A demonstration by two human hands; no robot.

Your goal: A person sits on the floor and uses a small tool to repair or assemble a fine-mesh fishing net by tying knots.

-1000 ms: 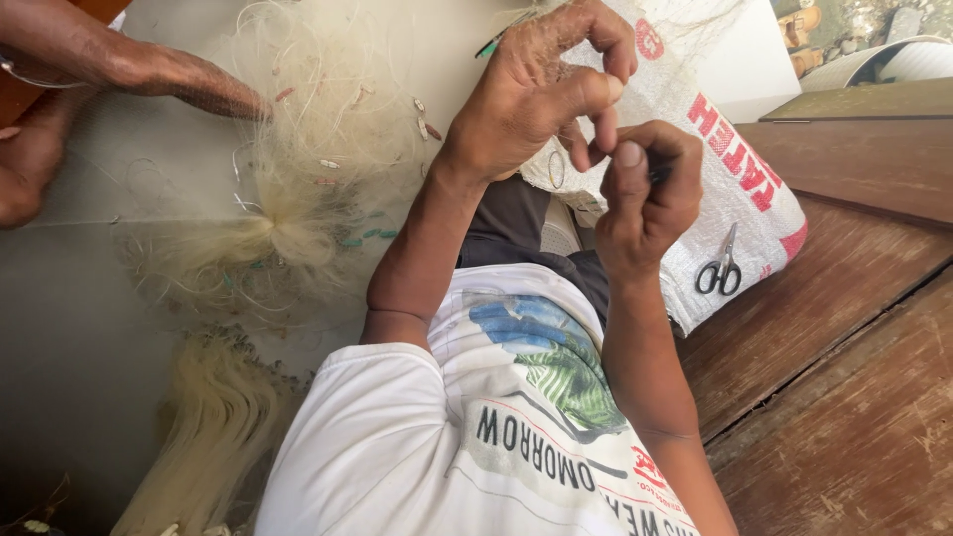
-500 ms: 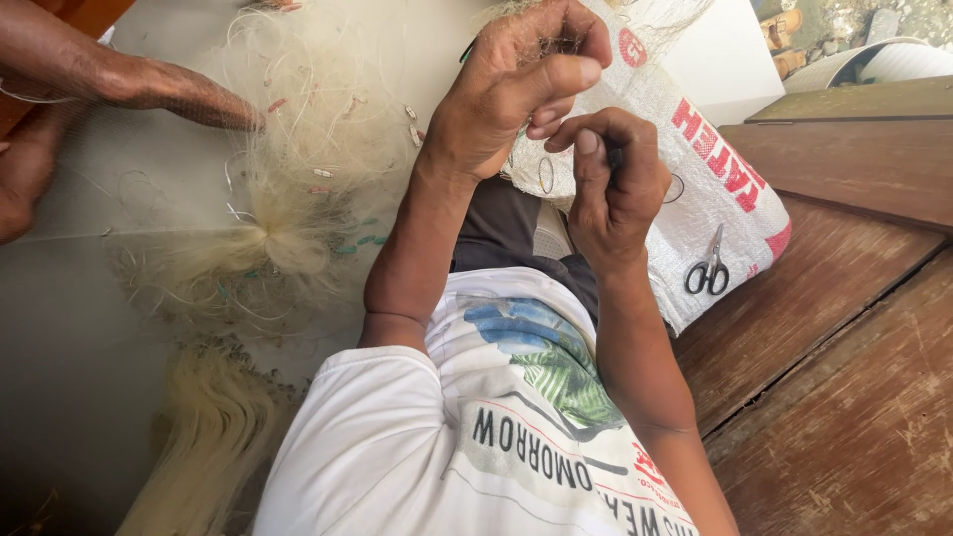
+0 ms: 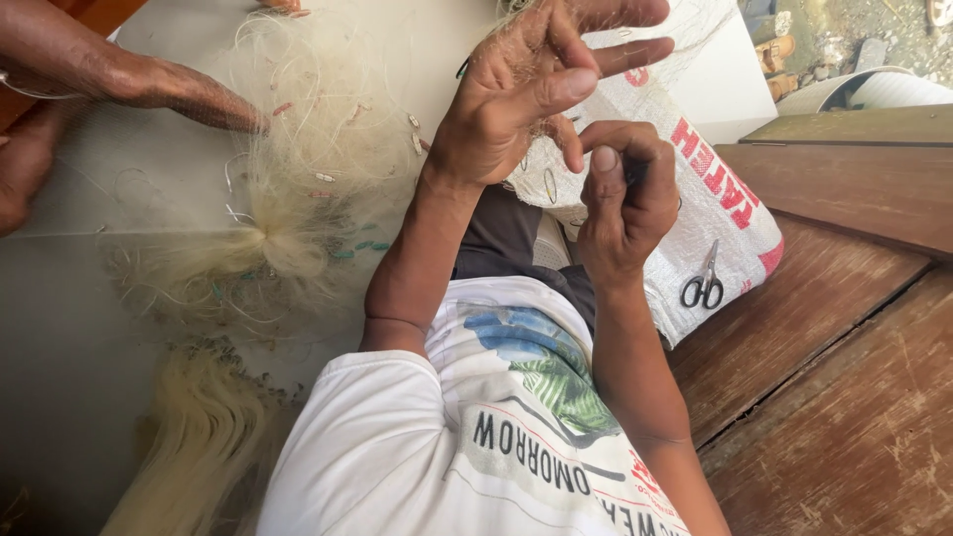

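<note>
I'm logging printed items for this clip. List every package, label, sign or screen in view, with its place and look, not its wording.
White woven plastic sack: lies beside the brown wooden planks, right of the hands; flat, rounded corner, large red lettering, small black-handled scissors resting on it.
White printed T-shirt: on the person at bottom centre; blue and green picture, dark and red lettering.
No signs or screens in view.
</note>
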